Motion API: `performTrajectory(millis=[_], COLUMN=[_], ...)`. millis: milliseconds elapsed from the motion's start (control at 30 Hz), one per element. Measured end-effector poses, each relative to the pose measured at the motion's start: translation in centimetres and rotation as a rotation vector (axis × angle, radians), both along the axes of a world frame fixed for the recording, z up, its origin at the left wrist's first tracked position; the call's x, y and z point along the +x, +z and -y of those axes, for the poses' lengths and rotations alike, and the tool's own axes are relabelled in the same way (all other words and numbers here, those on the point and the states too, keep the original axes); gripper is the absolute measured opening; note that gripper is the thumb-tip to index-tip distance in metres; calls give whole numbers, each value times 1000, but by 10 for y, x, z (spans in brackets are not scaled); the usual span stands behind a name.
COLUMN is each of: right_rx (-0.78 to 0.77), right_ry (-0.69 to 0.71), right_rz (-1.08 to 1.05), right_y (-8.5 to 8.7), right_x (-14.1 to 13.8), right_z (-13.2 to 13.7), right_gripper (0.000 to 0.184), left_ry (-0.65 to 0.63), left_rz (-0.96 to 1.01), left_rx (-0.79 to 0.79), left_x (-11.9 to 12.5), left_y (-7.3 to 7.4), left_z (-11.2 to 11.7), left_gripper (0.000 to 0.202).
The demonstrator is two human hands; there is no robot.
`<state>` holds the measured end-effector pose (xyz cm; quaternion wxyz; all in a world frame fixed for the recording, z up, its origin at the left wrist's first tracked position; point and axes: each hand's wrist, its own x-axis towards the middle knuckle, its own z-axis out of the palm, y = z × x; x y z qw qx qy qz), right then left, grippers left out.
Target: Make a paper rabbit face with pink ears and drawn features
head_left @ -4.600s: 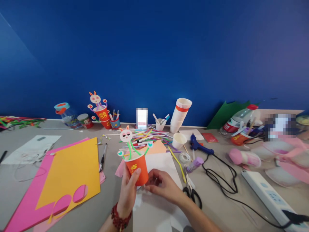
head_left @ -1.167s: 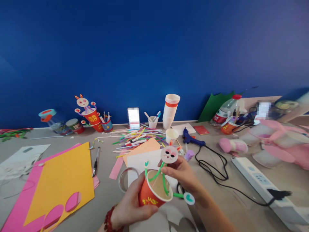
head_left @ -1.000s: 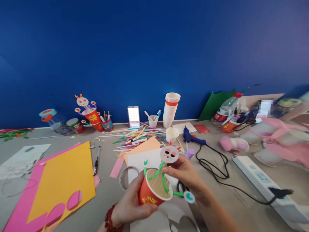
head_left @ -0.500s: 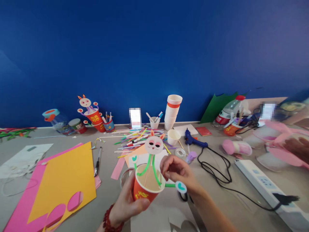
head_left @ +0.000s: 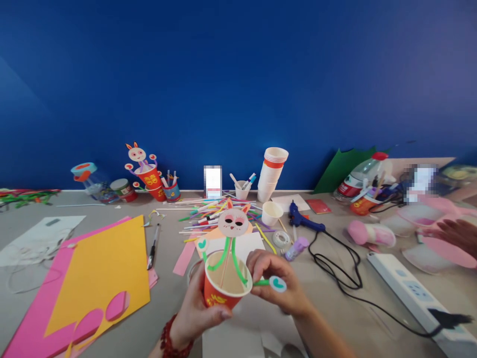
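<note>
My left hand [head_left: 197, 306] is wrapped around a red paper cup [head_left: 223, 296], which tilts so that its white inside shows. A paper rabbit head [head_left: 234, 222] with pink ears stands above the cup on a thin stick. Green pipe cleaner arms [head_left: 238, 263] bend down from below the head into the cup. A round white paper hand [head_left: 202, 245] with a green heart tips the left arm. On the cup's right side, a green pipe cleaner [head_left: 262, 282] sticks out with another heart disc [head_left: 278, 284]. My right hand [head_left: 279, 278] has curled fingers pinching it beside the rim.
Behind the cup lie loose pipe cleaners [head_left: 201, 219] and a stack of paper cups [head_left: 272, 174]. A blue glue gun [head_left: 305, 221] trails its cord to a power strip [head_left: 406, 288] at right. Yellow card [head_left: 104, 273] lies left; another person's hand [head_left: 460, 236] shows far right.
My right hand's fingers have closed around the green pipe cleaner at the cup's right side, lifting its heart disc slightly. The cup and rabbit head have shifted slightly left.
</note>
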<state>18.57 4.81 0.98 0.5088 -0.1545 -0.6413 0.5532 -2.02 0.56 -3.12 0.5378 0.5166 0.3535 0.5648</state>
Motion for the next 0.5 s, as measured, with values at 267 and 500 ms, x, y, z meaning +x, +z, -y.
performTrajectory(millis=[267,500], right_rx=[5,-14], right_ry=[22,-7], right_rz=[46,54], right_y=[2,1], right_x=[3,3], right_z=[-2,0], right_gripper=[12,12], left_ry=[-2,5], left_rz=[53,40], left_rx=[-52,-56], left_x=[2,2], left_y=[10,7], left_z=[1,0], left_gripper=[75,76])
